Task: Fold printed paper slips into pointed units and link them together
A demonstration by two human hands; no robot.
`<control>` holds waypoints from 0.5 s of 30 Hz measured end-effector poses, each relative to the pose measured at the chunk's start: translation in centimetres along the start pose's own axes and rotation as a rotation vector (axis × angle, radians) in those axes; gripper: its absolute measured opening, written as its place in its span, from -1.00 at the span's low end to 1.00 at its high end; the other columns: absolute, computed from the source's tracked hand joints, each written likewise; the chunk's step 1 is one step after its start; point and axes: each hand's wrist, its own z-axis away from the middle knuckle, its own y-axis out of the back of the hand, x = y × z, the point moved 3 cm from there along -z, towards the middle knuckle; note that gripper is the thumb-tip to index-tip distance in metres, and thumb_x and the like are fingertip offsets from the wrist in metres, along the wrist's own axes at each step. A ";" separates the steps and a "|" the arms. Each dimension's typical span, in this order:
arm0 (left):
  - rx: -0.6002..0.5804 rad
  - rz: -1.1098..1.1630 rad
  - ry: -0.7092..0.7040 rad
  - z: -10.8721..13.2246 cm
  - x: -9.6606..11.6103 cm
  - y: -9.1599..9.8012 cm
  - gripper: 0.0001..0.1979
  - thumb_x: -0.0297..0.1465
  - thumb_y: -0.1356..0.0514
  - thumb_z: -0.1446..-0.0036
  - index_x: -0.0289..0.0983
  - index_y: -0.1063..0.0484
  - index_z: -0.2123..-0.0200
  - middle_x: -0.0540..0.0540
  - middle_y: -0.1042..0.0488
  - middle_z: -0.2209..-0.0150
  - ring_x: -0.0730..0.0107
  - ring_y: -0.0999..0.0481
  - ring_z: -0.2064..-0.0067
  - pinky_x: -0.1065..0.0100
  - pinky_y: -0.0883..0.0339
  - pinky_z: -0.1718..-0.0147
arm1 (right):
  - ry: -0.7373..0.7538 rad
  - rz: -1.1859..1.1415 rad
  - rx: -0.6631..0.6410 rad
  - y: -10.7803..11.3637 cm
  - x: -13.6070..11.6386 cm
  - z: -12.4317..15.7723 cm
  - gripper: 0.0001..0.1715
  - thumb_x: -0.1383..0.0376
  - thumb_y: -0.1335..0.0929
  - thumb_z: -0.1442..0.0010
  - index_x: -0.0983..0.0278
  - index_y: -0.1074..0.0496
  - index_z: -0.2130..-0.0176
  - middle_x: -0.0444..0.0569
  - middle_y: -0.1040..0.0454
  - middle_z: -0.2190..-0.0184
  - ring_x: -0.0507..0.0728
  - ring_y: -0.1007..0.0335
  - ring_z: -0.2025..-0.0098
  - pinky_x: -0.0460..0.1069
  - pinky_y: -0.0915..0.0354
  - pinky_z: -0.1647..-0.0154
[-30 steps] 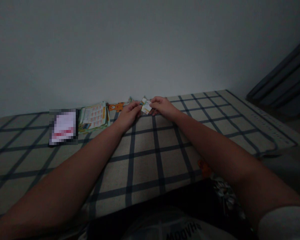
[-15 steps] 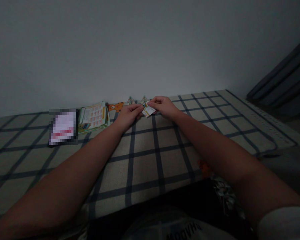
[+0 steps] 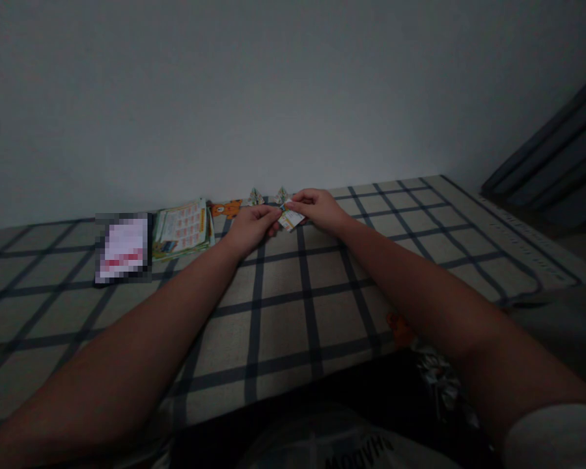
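Between my two hands is a small folded piece of printed paper [image 3: 292, 220], white with green and yellow print. My left hand [image 3: 254, 225] pinches its left corner between thumb and fingers. On the other side my right hand [image 3: 318, 207] grips the upper right part, thumb on top. The fingers underneath the paper are mostly hidden. Just behind my hands, two small folded paper shapes [image 3: 256, 196] stand near the wall, the right one [image 3: 282, 193] close to my right fingertips.
A stack of printed sheets [image 3: 183, 228] lies left of my hands. Beside it is a blurred-out device with a lit screen [image 3: 124, 251]. The checked tablecloth [image 3: 283, 280] covers the table up to the wall [image 3: 293, 98]. Dark curtain folds [image 3: 557, 150] hang at the right.
The folded paper has tilted slightly between my fingers, and my hands have shifted very little. Everything else stays in place.
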 end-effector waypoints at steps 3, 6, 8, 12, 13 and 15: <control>0.010 0.036 -0.003 -0.1 -0.1 0.1 -0.63 -0.08 -0.36 -0.10 -0.26 -0.51 0.49 0.00 -0.38 0.63 0.48 -0.27 0.58 0.37 -0.09 0.55 | 0.018 0.026 0.008 0.0 0.1 0.0 -0.84 0.24 -0.51 -0.20 0.29 -0.54 0.32 -0.08 -0.55 0.41 0.04 -0.44 0.38 -0.10 -0.37 0.41; 0.020 0.060 -0.005 -0.2 -0.1 0.1 -0.67 -0.12 -0.36 -0.07 -0.26 -0.51 0.50 -0.01 -0.39 0.62 0.48 -0.28 0.58 0.37 -0.10 0.55 | 0.035 0.059 0.018 0.1 0.1 -0.1 -0.78 0.20 -0.52 -0.17 0.29 -0.53 0.36 -0.09 -0.52 0.44 0.04 -0.40 0.40 -0.08 -0.32 0.40; 0.017 0.067 -0.008 -0.2 -0.1 0.0 -0.68 -0.14 -0.36 -0.07 -0.26 -0.50 0.50 0.00 -0.39 0.63 0.49 -0.27 0.59 0.38 -0.11 0.55 | 0.035 0.067 0.018 0.1 0.0 0.0 -0.77 0.20 -0.52 -0.17 0.30 -0.52 0.38 -0.10 -0.51 0.46 0.03 -0.37 0.42 -0.08 -0.29 0.40; 0.042 0.090 0.002 -0.3 -0.1 -0.1 -0.71 -0.15 -0.36 -0.03 -0.25 -0.49 0.49 0.01 -0.39 0.63 0.48 -0.28 0.59 0.39 -0.11 0.56 | 0.025 0.073 0.000 0.0 -0.3 0.1 -0.76 0.22 -0.50 -0.17 0.30 -0.49 0.42 -0.11 -0.49 0.49 0.03 -0.36 0.42 -0.08 -0.26 0.41; 0.049 0.103 0.006 -0.3 -0.1 -0.1 -0.71 -0.15 -0.37 -0.02 -0.25 -0.49 0.48 0.02 -0.39 0.63 0.49 -0.27 0.59 0.39 -0.11 0.57 | 0.027 0.071 -0.002 -0.1 -0.4 0.2 -0.76 0.22 -0.50 -0.17 0.30 -0.49 0.43 -0.11 -0.48 0.50 0.03 -0.36 0.42 -0.08 -0.26 0.41; 0.047 0.121 0.007 -0.2 -0.1 -0.2 -0.70 -0.14 -0.38 -0.01 -0.24 -0.48 0.47 0.02 -0.39 0.61 0.49 -0.27 0.59 0.39 -0.12 0.57 | 0.032 0.054 0.006 -0.1 -0.5 0.1 -0.77 0.22 -0.51 -0.15 0.29 -0.49 0.43 -0.12 -0.48 0.50 0.03 -0.36 0.41 -0.09 -0.27 0.40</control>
